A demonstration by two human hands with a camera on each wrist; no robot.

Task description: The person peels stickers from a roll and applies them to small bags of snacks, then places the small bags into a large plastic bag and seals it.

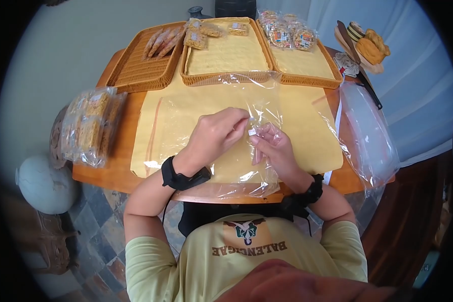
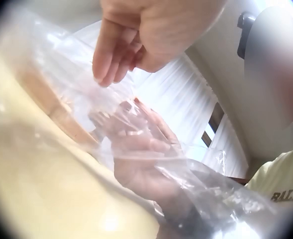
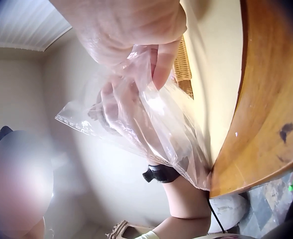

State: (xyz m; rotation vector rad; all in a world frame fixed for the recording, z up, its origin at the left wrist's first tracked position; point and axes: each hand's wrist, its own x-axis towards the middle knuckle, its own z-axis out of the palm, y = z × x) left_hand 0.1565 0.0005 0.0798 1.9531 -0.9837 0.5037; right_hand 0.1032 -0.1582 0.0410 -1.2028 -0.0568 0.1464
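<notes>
A large clear plastic bag (image 1: 186, 116) lies across the yellow mat, its right part gathered up between the hands. Fingertips of the left hand (image 1: 216, 133) pinch the plastic near a small white tag (image 1: 252, 132). Just to the right, the right hand (image 1: 276, 148) grips a bunched part of the bag. The left wrist view has the left hand (image 2: 146, 40) above, fingers bent together at the film, and the right hand (image 2: 141, 154) behind clear plastic. In the right wrist view the right hand (image 3: 131, 35) holds gathered film (image 3: 141, 64), with the left hand (image 3: 121, 104) seen through it.
Three wicker trays line the far side: left (image 1: 131, 70) and middle (image 1: 226, 53) with wrapped snacks, right (image 1: 307, 65) with round packs (image 1: 281, 36). Packed snacks (image 1: 91, 126) stand at the left edge. More plastic bags (image 1: 370, 136) lie right, below a hat (image 1: 372, 48).
</notes>
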